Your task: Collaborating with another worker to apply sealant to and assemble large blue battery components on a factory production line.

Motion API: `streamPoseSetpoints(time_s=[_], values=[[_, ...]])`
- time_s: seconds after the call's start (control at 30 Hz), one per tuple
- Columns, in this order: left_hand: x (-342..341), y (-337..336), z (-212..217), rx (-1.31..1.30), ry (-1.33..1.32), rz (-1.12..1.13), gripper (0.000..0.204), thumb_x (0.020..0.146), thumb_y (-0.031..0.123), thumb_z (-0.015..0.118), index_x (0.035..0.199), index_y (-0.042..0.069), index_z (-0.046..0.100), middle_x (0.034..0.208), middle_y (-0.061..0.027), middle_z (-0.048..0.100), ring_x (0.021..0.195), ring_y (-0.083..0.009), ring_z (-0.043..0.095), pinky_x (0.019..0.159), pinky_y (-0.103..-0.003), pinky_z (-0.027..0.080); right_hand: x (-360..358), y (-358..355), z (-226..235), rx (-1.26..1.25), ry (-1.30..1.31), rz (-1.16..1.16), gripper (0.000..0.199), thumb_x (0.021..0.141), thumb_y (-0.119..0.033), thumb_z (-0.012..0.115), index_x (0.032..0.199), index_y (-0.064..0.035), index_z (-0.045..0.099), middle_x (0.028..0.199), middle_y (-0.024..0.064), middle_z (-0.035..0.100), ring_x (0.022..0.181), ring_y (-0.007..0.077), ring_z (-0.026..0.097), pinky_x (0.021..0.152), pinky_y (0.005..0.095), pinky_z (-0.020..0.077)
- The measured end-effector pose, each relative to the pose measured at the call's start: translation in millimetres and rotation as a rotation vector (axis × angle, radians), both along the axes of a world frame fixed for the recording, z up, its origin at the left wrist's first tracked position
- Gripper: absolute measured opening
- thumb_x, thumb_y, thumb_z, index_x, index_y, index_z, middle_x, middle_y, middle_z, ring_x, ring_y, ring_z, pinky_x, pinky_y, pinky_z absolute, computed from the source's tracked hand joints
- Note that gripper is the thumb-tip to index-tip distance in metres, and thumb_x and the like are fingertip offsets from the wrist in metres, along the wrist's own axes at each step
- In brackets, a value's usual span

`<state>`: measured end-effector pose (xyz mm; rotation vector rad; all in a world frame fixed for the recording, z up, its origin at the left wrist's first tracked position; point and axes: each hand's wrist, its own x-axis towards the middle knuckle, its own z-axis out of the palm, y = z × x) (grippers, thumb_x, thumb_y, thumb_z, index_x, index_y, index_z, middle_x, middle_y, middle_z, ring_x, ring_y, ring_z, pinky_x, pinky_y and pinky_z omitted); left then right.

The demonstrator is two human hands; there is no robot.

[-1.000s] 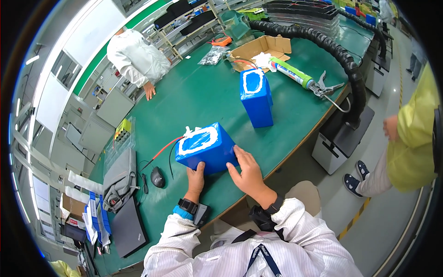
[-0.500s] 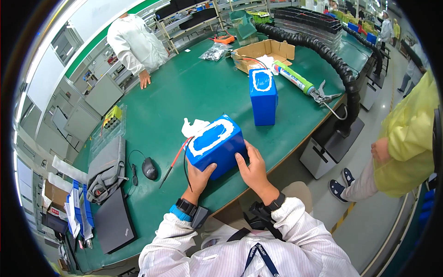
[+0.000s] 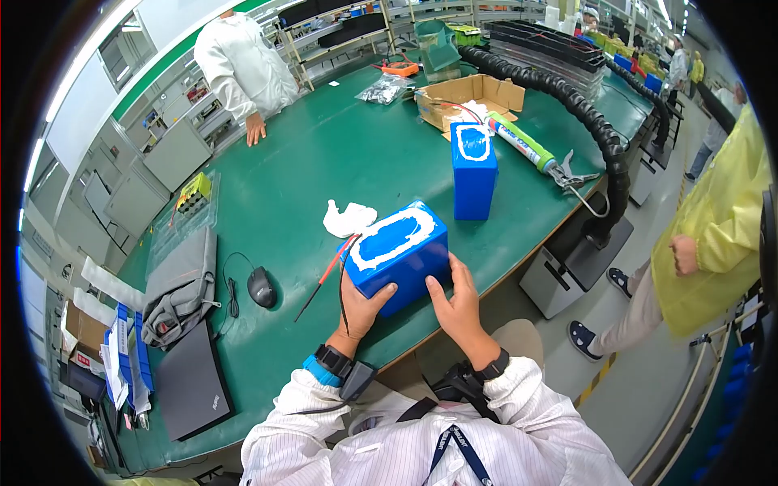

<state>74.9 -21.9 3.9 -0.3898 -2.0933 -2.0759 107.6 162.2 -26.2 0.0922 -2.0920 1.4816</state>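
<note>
Between my two hands is a blue shrink-wrapped battery pack (image 3: 403, 261). A loop of white sealant runs round its top, and red and black wires (image 3: 331, 269) hang from its left end. My left hand (image 3: 362, 306) grips the left end, thumb against the near face, its other fingers mostly hidden. My right hand (image 3: 463, 312) is closed on the right end, thumb in front. A crumpled white tissue (image 3: 350, 219) lies just beyond the pack. Further off stands a second blue battery pack (image 3: 474, 185), upright with a white sealant loop on top.
A caulking gun (image 3: 527, 147) with a green-and-white tube leans by an open cardboard box (image 3: 506, 95). A black ribbed hose (image 3: 609, 150) crosses the right side. At left are a mouse (image 3: 261, 287), grey bag (image 3: 188, 279) and laptop (image 3: 194, 385). Co-workers stand beyond the table and at right.
The held pack has shifted slightly right, away from the tissue, with both hands still on it. My view has turned a little. The hand of the yellow-clad person has moved slightly.
</note>
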Motion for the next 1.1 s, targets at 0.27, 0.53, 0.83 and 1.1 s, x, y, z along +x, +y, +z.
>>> streamPoseSetpoints(time_s=[0.27, 0.53, 0.83, 1.1], values=[[2, 8, 10, 0.148, -0.108, -0.155, 0.076, 0.084, 0.023, 0.078, 0.145, 0.0, 0.038, 0.134, -0.0152, 0.055, 0.121, -0.0228, 0.055, 0.104, -0.039, 0.045, 13, 24, 25, -0.015, -0.015, 0.004, 0.04, 0.098, -0.025, 0.063, 0.124, 0.0048, 0.059, 0.11, 0.0183, 0.059, 0.101, 0.031, 0.06, 0.089, 0.0383, 0.0484], [-1, 15, 13, 0.171, -0.183, -0.159, 0.078, 0.085, 0.03, 0.077, 0.147, 0.002, 0.037, 0.135, -0.0174, 0.054, 0.123, -0.0251, 0.054, 0.104, -0.04, 0.045, -13, 41, 22, -0.178, -0.14, 0.298, 0.058, 0.103, -0.037, 0.057, 0.142, 0.0038, 0.047, 0.134, 0.02, 0.056, 0.122, 0.0273, 0.056, 0.107, 0.0361, 0.0409], [-11, 26, 17, 0.254, -0.271, -0.103, 0.082, 0.089, 0.045, 0.074, 0.141, -0.006, 0.036, 0.13, -0.0215, 0.053, 0.121, -0.0276, 0.055, 0.103, -0.04, 0.046, -49, 48, 22, -0.173, -0.14, 0.362, 0.057, 0.103, -0.042, 0.057, 0.136, 0.0046, 0.052, 0.126, 0.0165, 0.059, 0.114, 0.0234, 0.057, 0.101, 0.0336, 0.0437], [-9, 26, -2, 0.282, -0.536, -0.132, 0.094, 0.088, 0.059, 0.07, 0.134, -0.015, 0.034, 0.128, -0.0267, 0.051, 0.119, -0.0289, 0.055, 0.103, -0.039, 0.046, -58, 61, 44, 0.038, -0.258, 0.34, 0.045, 0.1, -0.036, 0.063, 0.119, 0.0051, 0.064, 0.114, 0.0161, 0.062, 0.102, 0.0249, 0.061, 0.091, 0.0347, 0.0478]])
